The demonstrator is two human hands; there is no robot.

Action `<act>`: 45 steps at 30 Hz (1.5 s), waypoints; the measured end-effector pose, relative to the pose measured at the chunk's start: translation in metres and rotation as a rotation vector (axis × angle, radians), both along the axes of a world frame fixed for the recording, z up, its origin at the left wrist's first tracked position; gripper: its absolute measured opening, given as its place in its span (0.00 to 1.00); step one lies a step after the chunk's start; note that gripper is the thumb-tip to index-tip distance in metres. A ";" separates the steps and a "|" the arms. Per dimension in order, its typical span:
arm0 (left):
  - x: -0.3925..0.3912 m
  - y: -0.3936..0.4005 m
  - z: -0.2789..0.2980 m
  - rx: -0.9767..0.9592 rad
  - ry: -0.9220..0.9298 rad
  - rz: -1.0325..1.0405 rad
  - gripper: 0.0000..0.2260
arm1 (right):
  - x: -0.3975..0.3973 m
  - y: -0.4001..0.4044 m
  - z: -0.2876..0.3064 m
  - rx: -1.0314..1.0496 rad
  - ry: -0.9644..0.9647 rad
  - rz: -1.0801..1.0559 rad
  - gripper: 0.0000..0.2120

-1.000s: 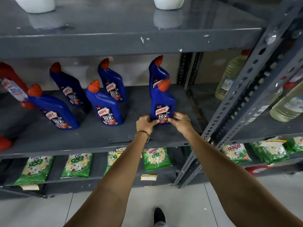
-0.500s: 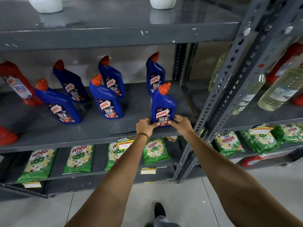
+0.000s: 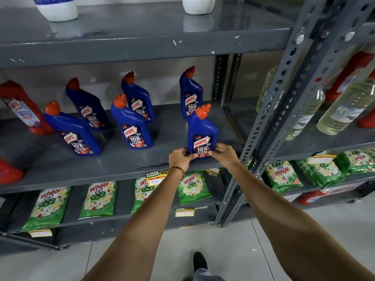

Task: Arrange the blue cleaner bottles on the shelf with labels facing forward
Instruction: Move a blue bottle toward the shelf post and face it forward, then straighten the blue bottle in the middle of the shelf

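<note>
Gripping the front blue bottle [image 3: 202, 134] at its base, the left hand [image 3: 181, 159] and right hand [image 3: 224, 154] pinch it from either side, fingertips pressed against the lower corners of its label. The bottle stands upright between the fingers, label facing forward, near the front edge of the grey shelf [image 3: 121, 167]. Just behind the fingers stands another blue bottle [image 3: 190, 94]; four more [image 3: 132, 122] stand well apart to the left hand's side.

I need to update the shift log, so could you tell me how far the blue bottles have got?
Done: five blue bottles stand label-forward on the shelf. In hand: left hand and right hand hold the sixth bottle by its base at the front edge. Left: release it, perhaps even out spacing.
</note>
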State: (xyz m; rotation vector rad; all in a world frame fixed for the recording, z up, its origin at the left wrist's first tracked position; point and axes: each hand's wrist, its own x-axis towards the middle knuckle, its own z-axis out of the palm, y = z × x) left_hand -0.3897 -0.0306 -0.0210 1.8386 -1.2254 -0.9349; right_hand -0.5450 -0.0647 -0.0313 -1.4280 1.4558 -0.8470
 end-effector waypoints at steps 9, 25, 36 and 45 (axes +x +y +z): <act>0.019 -0.006 -0.005 0.026 0.046 -0.001 0.22 | -0.002 -0.005 0.001 0.146 -0.034 -0.028 0.24; 0.143 0.039 -0.008 0.014 -0.031 -0.081 0.21 | 0.079 0.065 0.005 0.020 0.296 -0.572 0.10; 0.223 0.055 -0.005 0.041 -0.047 -0.067 0.24 | 0.189 0.080 0.013 0.038 0.059 -0.359 0.22; 0.243 0.032 -0.006 0.049 -0.019 -0.003 0.23 | 0.230 0.037 0.011 0.075 0.035 -0.157 0.25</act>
